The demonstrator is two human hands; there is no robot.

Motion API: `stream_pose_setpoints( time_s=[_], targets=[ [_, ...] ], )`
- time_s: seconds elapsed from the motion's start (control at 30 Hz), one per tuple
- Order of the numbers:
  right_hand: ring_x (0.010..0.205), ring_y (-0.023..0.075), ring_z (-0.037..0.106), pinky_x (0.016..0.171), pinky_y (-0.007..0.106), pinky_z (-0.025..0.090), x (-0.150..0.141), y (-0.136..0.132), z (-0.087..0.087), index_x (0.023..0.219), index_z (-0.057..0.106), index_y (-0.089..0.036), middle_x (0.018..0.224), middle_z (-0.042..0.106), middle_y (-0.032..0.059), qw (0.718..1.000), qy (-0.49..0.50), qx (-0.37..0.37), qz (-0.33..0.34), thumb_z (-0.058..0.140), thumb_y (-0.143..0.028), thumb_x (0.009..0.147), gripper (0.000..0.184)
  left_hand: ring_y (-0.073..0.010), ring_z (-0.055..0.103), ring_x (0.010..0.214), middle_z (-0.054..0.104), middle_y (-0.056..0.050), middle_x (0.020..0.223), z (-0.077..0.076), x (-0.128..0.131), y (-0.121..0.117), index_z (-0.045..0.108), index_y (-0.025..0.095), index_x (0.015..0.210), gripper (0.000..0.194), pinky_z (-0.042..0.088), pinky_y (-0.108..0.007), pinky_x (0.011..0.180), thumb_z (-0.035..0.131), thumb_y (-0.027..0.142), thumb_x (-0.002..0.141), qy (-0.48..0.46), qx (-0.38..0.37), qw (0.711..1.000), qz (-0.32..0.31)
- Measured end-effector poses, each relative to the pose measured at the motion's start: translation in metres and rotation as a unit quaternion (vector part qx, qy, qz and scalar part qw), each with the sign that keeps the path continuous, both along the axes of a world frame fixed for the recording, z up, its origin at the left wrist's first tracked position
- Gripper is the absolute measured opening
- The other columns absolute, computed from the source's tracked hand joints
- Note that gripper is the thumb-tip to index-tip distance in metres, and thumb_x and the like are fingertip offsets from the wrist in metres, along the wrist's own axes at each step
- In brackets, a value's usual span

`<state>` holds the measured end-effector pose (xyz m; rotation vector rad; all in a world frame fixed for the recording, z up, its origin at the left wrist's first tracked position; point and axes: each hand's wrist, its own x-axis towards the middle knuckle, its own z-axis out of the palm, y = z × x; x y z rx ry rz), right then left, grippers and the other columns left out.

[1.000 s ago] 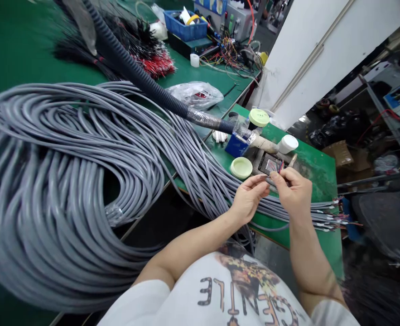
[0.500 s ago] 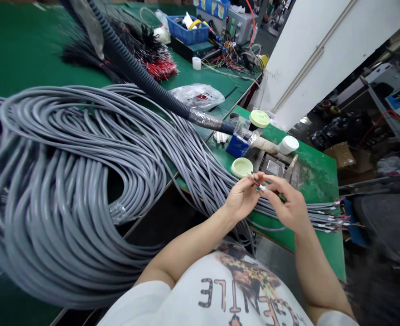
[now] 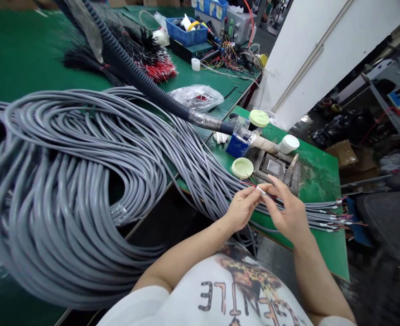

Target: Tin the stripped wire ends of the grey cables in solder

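My left hand (image 3: pixel 242 207) and my right hand (image 3: pixel 286 209) meet over the near edge of a small green table (image 3: pixel 317 181). Together they pinch the stripped end of one grey cable (image 3: pixel 261 190), which has a white sleeve and thin red and green wires poking out toward the left. A big coil of grey cables (image 3: pixel 67 181) fills the left side. A bundle of its ends (image 3: pixel 325 217) runs under my hands and off to the right.
Behind my hands sit a metal solder pot (image 3: pixel 276 166), a pale green lid (image 3: pixel 242 168), a green-lidded jar (image 3: pixel 258 118), a white-capped jar (image 3: pixel 288 144) and a blue box (image 3: pixel 236 146). A black corrugated hose (image 3: pixel 145 81) crosses above. A plastic bag (image 3: pixel 196 96), a blue bin (image 3: pixel 186 31).
My hands have drawn back from the solder pot toward me. The cable end, held up by the pot before, now lies level between both hands, with its wires pointing left.
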<state>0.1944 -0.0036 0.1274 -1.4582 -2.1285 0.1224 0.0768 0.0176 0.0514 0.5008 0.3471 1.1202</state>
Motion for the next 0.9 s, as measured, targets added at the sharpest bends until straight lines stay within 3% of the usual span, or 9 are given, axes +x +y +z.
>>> stream_pose_setpoints(
  time_s=[0.17, 0.37, 0.6, 0.67, 0.77, 0.83, 0.9],
  targets=[
    [0.087, 0.0217, 0.059, 0.080, 0.038, 0.048, 0.006, 0.004, 0.026, 0.110, 0.063, -0.022, 0.091, 0.066, 0.0060, 0.996, -0.045, 0.070, 0.026, 0.062, -0.022, 0.085, 0.025, -0.0206, 0.064, 0.094, 0.072, -0.007, 0.093, -0.008, -0.001, 0.002, 0.073, 0.015, 0.095, 0.037, 0.044, -0.034, 0.094, 0.064, 0.048, 0.082, 0.091, 0.060, 0.994, 0.032],
    [0.077, 0.0229, 0.053, 0.068, 0.038, 0.042, -0.011, 0.021, 0.040, 0.092, 0.068, -0.015, 0.075, 0.059, 0.0063, 0.991, -0.127, 0.028, 0.045, 0.065, -0.033, 0.083, 0.020, -0.0208, 0.064, 0.086, 0.071, -0.006, 0.085, -0.015, 0.004, -0.004, 0.074, 0.014, 0.092, 0.043, 0.050, -0.031, 0.081, 0.058, 0.053, 0.084, 0.168, 0.159, 0.972, 0.039],
    [0.066, 0.0152, 0.052, 0.061, 0.031, 0.041, -0.021, 0.028, 0.027, 0.070, 0.067, -0.019, 0.063, 0.056, 0.0003, 0.996, 0.077, -0.005, 0.038, 0.064, -0.017, 0.082, 0.012, -0.0226, 0.060, 0.104, 0.069, -0.008, 0.101, -0.012, -0.003, -0.001, 0.072, 0.016, 0.100, 0.030, 0.044, -0.033, 0.094, 0.059, 0.040, 0.087, 0.217, 0.240, 0.944, 0.066],
    [0.062, 0.0135, 0.052, 0.057, 0.030, 0.041, -0.021, 0.027, 0.030, 0.069, 0.068, -0.020, 0.063, 0.055, -0.0012, 0.988, 0.155, -0.005, 0.017, 0.066, -0.017, 0.080, 0.011, -0.0205, 0.060, 0.097, 0.070, -0.007, 0.096, -0.014, -0.004, -0.002, 0.073, 0.016, 0.094, 0.027, 0.044, -0.033, 0.094, 0.060, 0.039, 0.087, 0.236, 0.250, 0.937, 0.067],
    [0.059, 0.0127, 0.051, 0.053, 0.029, 0.038, -0.017, 0.023, 0.045, 0.075, 0.070, -0.022, 0.065, 0.056, -0.0019, 0.967, 0.246, 0.065, -0.032, 0.068, -0.018, 0.079, 0.006, -0.0185, 0.060, 0.088, 0.071, -0.007, 0.086, -0.017, -0.005, -0.005, 0.073, 0.016, 0.096, 0.029, 0.046, -0.031, 0.087, 0.057, 0.039, 0.089, 0.250, 0.228, 0.940, 0.037],
    [0.061, 0.0138, 0.053, 0.056, 0.030, 0.039, -0.012, 0.021, 0.053, 0.078, 0.071, -0.023, 0.068, 0.060, -0.0010, 0.971, 0.225, 0.074, -0.029, 0.068, -0.021, 0.080, 0.004, -0.0180, 0.060, 0.086, 0.072, -0.008, 0.087, -0.020, -0.005, -0.006, 0.072, 0.015, 0.100, 0.031, 0.046, -0.030, 0.085, 0.055, 0.039, 0.090, 0.243, 0.204, 0.948, 0.026],
    [0.063, 0.0147, 0.055, 0.061, 0.032, 0.041, -0.007, 0.021, 0.056, 0.079, 0.071, -0.023, 0.069, 0.062, -0.0004, 0.991, 0.130, 0.021, 0.014, 0.068, -0.024, 0.081, 0.004, -0.0179, 0.060, 0.085, 0.071, -0.008, 0.088, -0.022, -0.005, -0.006, 0.072, 0.015, 0.099, 0.032, 0.046, -0.030, 0.084, 0.055, 0.040, 0.090, 0.237, 0.194, 0.952, 0.027]
  ],
)
